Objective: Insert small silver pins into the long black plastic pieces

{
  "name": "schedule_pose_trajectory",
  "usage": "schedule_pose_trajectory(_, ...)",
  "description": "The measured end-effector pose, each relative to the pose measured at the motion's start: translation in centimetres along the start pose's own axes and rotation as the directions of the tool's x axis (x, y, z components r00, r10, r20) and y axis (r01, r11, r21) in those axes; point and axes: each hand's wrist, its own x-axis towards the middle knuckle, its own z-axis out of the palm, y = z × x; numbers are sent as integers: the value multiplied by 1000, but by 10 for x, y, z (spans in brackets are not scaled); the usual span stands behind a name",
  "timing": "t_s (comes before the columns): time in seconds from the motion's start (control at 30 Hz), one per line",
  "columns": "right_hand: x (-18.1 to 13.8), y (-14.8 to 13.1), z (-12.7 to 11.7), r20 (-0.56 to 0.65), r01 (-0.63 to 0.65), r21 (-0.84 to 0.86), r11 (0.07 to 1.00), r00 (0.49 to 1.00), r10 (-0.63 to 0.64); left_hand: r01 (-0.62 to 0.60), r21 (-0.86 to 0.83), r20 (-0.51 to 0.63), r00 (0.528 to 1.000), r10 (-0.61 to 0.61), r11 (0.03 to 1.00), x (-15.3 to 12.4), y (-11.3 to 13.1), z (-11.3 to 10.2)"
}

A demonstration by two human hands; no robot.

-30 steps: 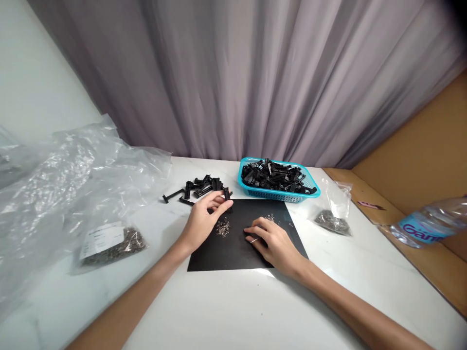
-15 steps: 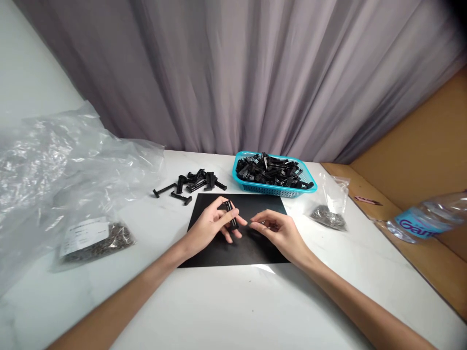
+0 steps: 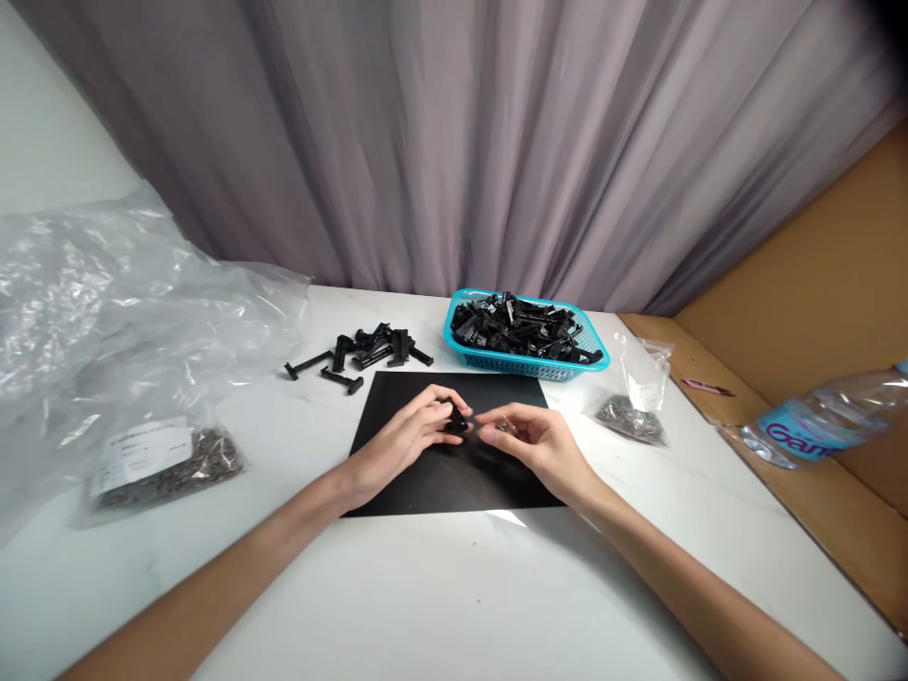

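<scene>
Over the black mat (image 3: 426, 487), my left hand (image 3: 411, 430) is closed around a black plastic part (image 3: 456, 416), whose end points toward my other hand. My right hand (image 3: 532, 437) is just to its right, thumb and forefinger pinched together close to that end. Small shiny metal pieces (image 3: 509, 427) show within the curled fingers of the right hand; their exact kind is too small to make out. Behind the mat, to the left, lies a loose group of similar black plastic parts (image 3: 369, 350).
A blue basket (image 3: 525, 364) heaped with black parts stands behind the mat. Clear bags of small metal pieces lie at left (image 3: 177, 468) and right (image 3: 631, 416). Large plastic sheeting (image 3: 142, 303) covers the far left. A water bottle (image 3: 815, 426) and a pink cutter (image 3: 707, 387) are at right.
My left hand has turned the black plastic part, so its end now faces the right hand rather than its long side showing. The right fingertips stay pinched near it.
</scene>
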Motion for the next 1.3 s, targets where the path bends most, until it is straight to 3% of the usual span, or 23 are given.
schedule_pose_trajectory(0.17, -2, -6, 0, -36, 33, 34, 999, 999, -31, -30, 74, -25, 999, 32, 997, -1, -3, 0)
schedule_pose_trajectory(0.4, -4, -9, -3, -29, 0, 11, 1000, 1000, 0, -185, 244, -1, 982, 191, 952, -4, -13, 3)
schedule_pose_trajectory(0.73, -5, -8, -2, -12, -3, -21, 1000, 1000, 2, -279, 375, -62, 944, 325, 884, -4, -14, 10)
schedule_pose_trajectory(0.97, -9, -13, 1, 33, 37, -50, 998, 999, -35, -329, 431, -7, 930, 368, 840, -6, -15, 8)
schedule_pose_trajectory(1.17, -11, -18, 3, 88, 107, -104, 989, 991, -98, -396, 591, 14, 877, 481, 703, -4, -14, 4)
schedule_pose_trajectory(1.3, -11, -20, 4, 107, 130, -107, 986, 987, -119, -383, 648, 10, 869, 495, 658, -5, -11, 2)
